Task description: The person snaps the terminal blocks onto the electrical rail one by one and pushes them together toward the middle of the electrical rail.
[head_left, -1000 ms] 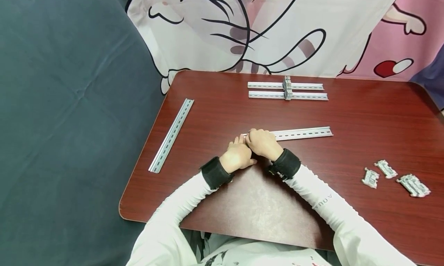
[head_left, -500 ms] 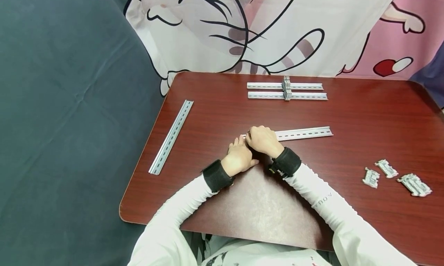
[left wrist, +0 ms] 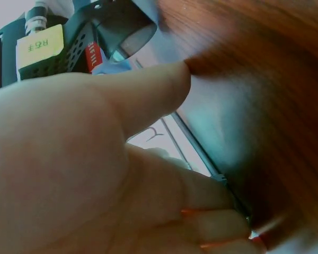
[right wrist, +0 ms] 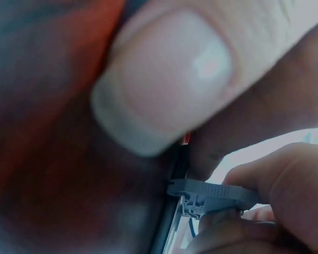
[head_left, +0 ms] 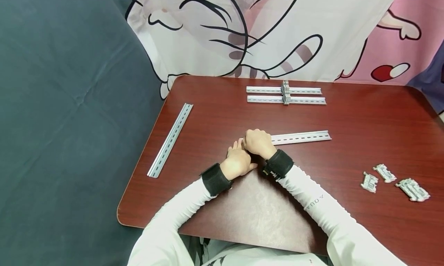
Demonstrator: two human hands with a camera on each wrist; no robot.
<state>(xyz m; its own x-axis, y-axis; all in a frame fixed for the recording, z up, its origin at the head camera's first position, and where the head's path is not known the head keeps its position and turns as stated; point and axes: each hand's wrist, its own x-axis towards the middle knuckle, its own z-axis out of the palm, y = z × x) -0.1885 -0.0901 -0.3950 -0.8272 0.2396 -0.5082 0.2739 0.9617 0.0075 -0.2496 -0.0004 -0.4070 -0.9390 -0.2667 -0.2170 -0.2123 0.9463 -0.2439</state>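
Note:
A slotted metal DIN rail (head_left: pixel 301 137) lies across the middle of the table, its left end under the hands. My left hand (head_left: pixel 237 160) lies with straight fingers at that left end, thumb held out to the side; the left wrist view shows the palm and thumb (left wrist: pixel 148 92) close up. Just to its right, my right hand (head_left: pixel 258 143) bends over the rail with curled fingers. In the right wrist view a grey plastic terminal block (right wrist: pixel 214 196) sits at the rail's edge (right wrist: pixel 172 233), gripped by the right fingers. The head view hides this block behind the hand.
Two parallel rails (head_left: pixel 265 99) joined by a row of terminal blocks (head_left: pixel 286 92) lie at the back. Another rail (head_left: pixel 170 140) slants along the left side. Loose terminal blocks (head_left: pixel 369 182) lie at the right, near a thicker group of them (head_left: pixel 412 189).
My right hand has shifted slightly left along the rail, so a little more of the rail shows beside it. The left hand stays in place. The head view has tilted slightly up.

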